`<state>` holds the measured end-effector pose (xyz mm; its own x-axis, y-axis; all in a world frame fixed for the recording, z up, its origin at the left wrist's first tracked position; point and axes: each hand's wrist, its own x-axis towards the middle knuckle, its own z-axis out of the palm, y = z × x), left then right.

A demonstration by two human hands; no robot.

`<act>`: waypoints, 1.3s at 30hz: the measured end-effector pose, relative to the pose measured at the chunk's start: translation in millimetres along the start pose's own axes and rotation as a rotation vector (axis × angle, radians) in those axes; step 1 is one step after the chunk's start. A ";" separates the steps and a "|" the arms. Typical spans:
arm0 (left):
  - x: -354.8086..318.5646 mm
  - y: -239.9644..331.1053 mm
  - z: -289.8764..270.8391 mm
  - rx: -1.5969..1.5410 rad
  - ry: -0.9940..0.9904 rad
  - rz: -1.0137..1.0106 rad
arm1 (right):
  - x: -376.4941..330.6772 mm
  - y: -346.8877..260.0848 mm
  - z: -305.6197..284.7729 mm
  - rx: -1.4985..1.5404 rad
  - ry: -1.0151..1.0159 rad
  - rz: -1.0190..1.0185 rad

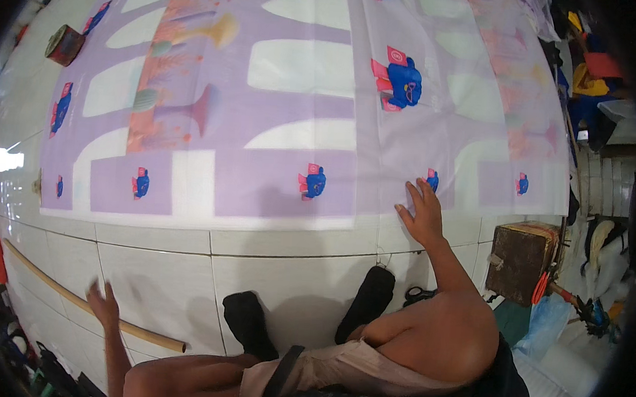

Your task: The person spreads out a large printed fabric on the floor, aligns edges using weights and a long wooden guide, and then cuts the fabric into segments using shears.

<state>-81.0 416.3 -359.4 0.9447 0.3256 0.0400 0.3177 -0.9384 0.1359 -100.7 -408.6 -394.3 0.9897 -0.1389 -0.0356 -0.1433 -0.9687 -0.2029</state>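
Observation:
A large printed sheet (282, 185) covers the floor ahead, lilac and white with blue-and-pink cartoon figures and coral patterns. My right hand (425, 216) rests on its near edge, right of the middle, fingers spread and gripping nothing. Over to the left, my left hand (103, 303) is raised beside a long thin wooden stick (51, 275); its fingers are apart and slightly blurred. The stick passes behind that hand or wrist, and I see no grip on it. Black-handled scissors (417, 294) lie on the tiles near my right knee, partly hidden by the leg.
A rusty can-like block (65, 45) sits at the sheet's far left edge. To the right stands a worn brown box-like block (519, 262), near clear plastic (547, 322). Colourful cloth (595, 77) is piled at the far right. My socked feet (249, 318) are on the white tiles.

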 end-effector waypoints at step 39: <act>63.7 172.3 109.0 -0.049 -0.020 0.220 | -61.2 -97.2 3.1 -0.039 -0.153 -0.112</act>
<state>42.9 262.8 -441.3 0.9923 0.1113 0.0544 0.1003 -0.9796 0.1741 -147.3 -305.3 -375.4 0.9865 0.0003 -0.1638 -0.0289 -0.9840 -0.1759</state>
